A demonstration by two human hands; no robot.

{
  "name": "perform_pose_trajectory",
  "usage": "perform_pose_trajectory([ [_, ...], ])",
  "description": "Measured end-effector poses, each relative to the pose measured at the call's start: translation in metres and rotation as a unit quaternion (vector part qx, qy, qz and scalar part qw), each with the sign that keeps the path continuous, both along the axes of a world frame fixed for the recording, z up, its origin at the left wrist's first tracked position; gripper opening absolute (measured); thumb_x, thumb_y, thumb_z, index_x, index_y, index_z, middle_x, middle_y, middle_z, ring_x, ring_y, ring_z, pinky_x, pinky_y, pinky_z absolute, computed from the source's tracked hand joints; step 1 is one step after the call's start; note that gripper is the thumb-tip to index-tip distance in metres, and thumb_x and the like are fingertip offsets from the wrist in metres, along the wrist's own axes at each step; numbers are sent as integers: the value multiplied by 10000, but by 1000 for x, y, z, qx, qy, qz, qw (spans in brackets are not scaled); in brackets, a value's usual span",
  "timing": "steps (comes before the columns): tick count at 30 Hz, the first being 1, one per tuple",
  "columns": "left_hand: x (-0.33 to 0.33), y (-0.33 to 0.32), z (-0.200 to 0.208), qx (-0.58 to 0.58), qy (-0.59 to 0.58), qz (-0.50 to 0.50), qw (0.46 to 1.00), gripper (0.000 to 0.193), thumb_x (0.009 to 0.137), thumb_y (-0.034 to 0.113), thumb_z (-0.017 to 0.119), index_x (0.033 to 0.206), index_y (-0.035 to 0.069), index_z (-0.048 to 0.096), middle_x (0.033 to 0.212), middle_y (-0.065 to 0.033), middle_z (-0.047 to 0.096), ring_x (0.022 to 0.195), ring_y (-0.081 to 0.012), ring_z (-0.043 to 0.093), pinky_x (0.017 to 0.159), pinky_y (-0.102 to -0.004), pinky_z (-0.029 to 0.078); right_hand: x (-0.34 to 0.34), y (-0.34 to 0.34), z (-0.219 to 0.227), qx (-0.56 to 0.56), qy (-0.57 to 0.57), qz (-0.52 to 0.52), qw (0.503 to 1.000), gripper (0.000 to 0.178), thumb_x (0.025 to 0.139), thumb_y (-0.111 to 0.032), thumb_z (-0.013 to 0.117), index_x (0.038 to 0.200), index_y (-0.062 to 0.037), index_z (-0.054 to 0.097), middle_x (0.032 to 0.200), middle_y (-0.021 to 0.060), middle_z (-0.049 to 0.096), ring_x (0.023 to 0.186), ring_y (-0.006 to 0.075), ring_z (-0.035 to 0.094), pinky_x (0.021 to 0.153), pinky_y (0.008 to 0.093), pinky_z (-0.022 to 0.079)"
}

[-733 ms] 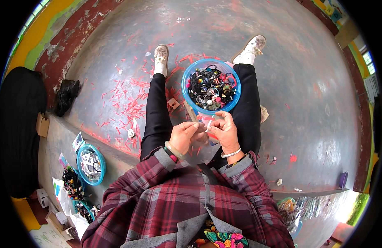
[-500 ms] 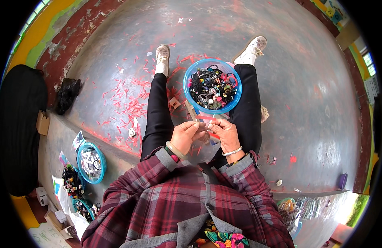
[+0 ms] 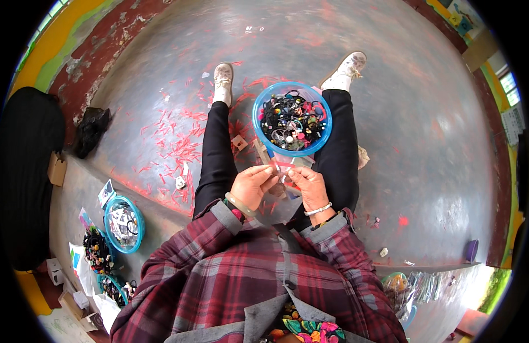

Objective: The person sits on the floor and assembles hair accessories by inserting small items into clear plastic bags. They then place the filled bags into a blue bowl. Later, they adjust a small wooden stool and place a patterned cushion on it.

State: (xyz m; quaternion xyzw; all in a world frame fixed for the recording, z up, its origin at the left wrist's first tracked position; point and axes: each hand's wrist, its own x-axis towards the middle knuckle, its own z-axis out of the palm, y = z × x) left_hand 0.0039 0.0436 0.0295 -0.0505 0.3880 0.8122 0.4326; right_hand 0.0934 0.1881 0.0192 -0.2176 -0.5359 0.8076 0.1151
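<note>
Two hands meet near the middle of the view: the left hand (image 3: 250, 187) has its grip pinched at the nine o'clock end of a thin red strip (image 3: 284, 164), and the right hand (image 3: 310, 187) has its grip closed at the three o'clock end, seemingly on the same strip, though the fingertips are too small to be certain. At twelve o'clock, just beyond the strip, sits a blue-rimmed tub (image 3: 292, 154) heaped with dark bands. Many red scraps (image 3: 184, 151) litter the floor (image 3: 424, 143) toward ten o'clock, suggesting plenty is done; this strip is not yet set down. A smaller blue basin (image 3: 142, 228) at eight o'clock holds pale pieces.
</note>
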Motion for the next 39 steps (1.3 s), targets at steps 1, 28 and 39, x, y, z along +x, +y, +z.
perform_pose_trajectory([
  [1,0,-1,0,1,-7,3,1000,161,886,35,486,982,-64,569,1015,-152,601,950,-216,599,812,-254,513,1,0,0,4,2,2,1000,187,830,-173,629,856,11,650,756,24,632,688,69,560,653,196,438],
  [28,8,-3,8,-66,72,20,995,168,882,23,495,978,-85,580,959,-148,618,902,-198,611,808,-261,513,4,-15,44,526,61,-134,837,117,712,-31,637,827,-46,620,789,65,586,693,199,559,616,284,450],
  [39,22,-2,-3,-75,239,-31,968,170,881,15,501,1013,-55,582,948,-91,616,879,-150,596,809,-273,501,-2,-28,46,660,86,-58,744,126,698,-69,648,822,-76,624,765,43,576,705,234,547,635,344,428],
])
